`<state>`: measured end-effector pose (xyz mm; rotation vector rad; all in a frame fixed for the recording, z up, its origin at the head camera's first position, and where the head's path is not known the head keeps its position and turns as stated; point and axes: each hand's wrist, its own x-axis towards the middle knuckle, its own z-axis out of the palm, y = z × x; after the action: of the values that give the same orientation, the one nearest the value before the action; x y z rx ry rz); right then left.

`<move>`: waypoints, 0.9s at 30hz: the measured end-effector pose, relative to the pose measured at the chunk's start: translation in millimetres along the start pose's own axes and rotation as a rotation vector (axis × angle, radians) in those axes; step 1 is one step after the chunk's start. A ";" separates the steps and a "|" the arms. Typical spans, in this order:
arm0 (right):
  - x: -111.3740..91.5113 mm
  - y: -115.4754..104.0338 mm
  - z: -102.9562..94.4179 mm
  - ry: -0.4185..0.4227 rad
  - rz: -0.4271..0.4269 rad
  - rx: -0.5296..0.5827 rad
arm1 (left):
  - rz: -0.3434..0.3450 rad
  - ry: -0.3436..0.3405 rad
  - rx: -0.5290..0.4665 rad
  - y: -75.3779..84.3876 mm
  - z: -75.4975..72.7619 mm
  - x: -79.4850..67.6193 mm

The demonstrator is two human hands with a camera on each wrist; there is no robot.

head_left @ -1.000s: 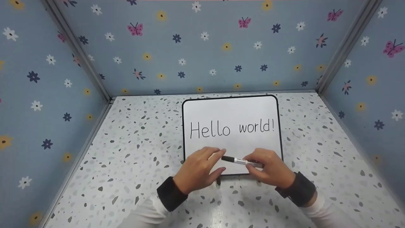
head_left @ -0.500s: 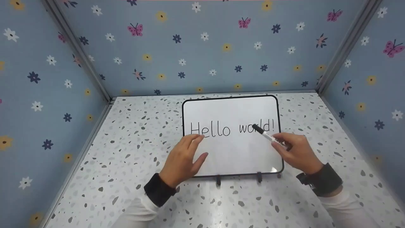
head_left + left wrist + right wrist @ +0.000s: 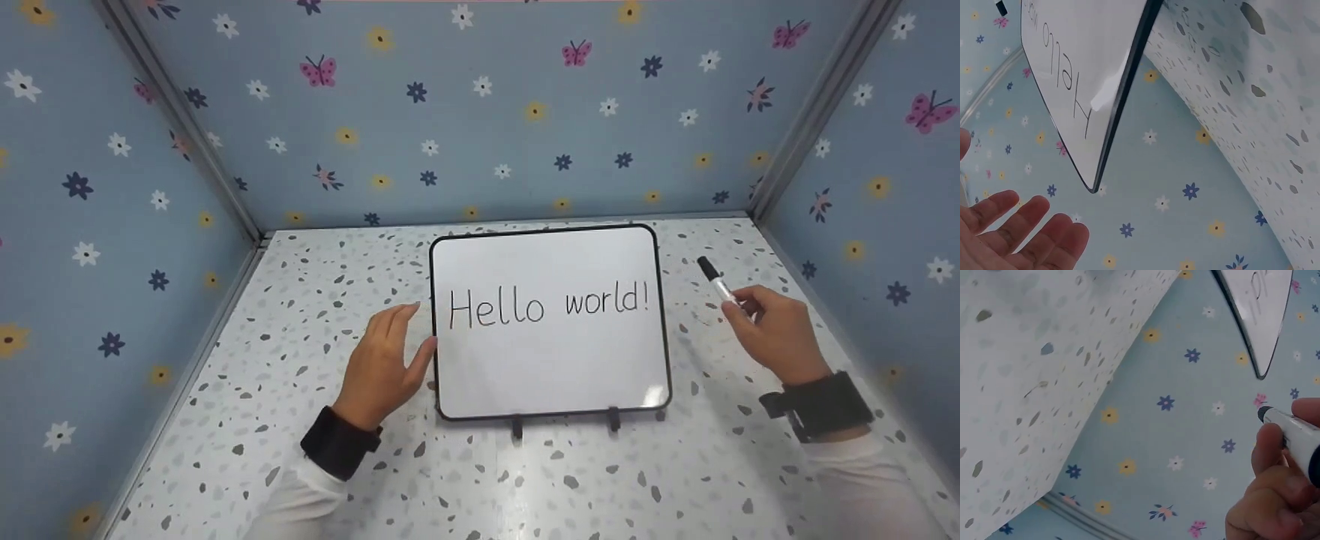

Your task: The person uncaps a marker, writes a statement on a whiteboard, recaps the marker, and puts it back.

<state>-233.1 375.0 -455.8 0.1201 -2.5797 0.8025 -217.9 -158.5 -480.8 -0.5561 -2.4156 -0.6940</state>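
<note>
A whiteboard (image 3: 551, 371) with a black frame stands at the middle of the table, bearing the handwritten words "Hello world!". To its right, my right hand (image 3: 780, 334) pinches a marker (image 3: 720, 287) between thumb and fingers. The marker has a white barrel and a black cap, and its capped end points away from me. In the right wrist view the marker (image 3: 1300, 439) lies between the thumb and curled fingers. My left hand (image 3: 381, 366) is just left of the board's edge, its fingers extended and holding nothing. The left wrist view shows those spread fingers (image 3: 1030, 225) below the board's corner.
Two small dark feet (image 3: 517, 426) stick out under the board's lower edge. The table (image 3: 300, 420) is white with grey speckles. Blue panels (image 3: 480, 135) printed with flowers and butterflies enclose it at the back and both sides, joined by grey metal posts.
Both hands have moved apart, from in front of the board to either side of it. The marker has travelled right with my right hand. The board has stayed in place.
</note>
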 end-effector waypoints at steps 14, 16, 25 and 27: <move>1.0 69.1 -6.0 -0.457 0.210 -0.174 | -0.202 -0.120 -0.007 -33.8 3.6 -13.2; -1.6 75.5 -1.9 -0.483 0.220 -0.185 | -0.207 -0.127 -0.009 -35.9 4.0 -14.8; -16.0 92.5 14.3 -0.515 0.236 -0.180 | -0.226 -0.151 0.001 -37.8 6.6 -18.1; -18.2 94.4 16.8 -0.512 0.235 -0.176 | -0.237 -0.168 0.010 -38.5 7.8 -19.8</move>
<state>-242.5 443.0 -525.1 -0.0396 -3.1831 0.6862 -226.0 -188.5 -512.0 -0.3380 -2.6697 -0.7594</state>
